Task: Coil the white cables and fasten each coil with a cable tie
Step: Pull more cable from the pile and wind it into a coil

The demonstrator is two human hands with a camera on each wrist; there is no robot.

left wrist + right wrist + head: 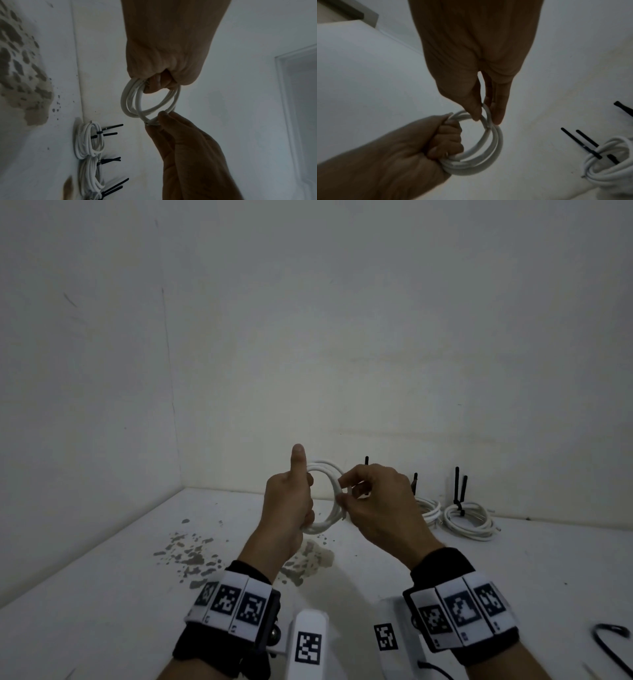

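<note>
A white cable coil (329, 498) (137, 102) (481, 152) of several loops is held up above the table. My left hand (291, 498) (159, 82) (443, 140) grips the coil's left side in a fist, thumb pointing up. My right hand (363, 494) (159, 121) (486, 115) pinches the coil's right side, where the cable end lies, between thumb and fingertips. No cable tie shows on this coil.
Tied white coils (469, 520) (89, 140) (611, 162) with black cable ties (459, 484) sticking up lie by the back wall at the right. A loose black cable tie (613, 642) lies at the front right. The white table (102, 559) has grey chipped patches (185, 553).
</note>
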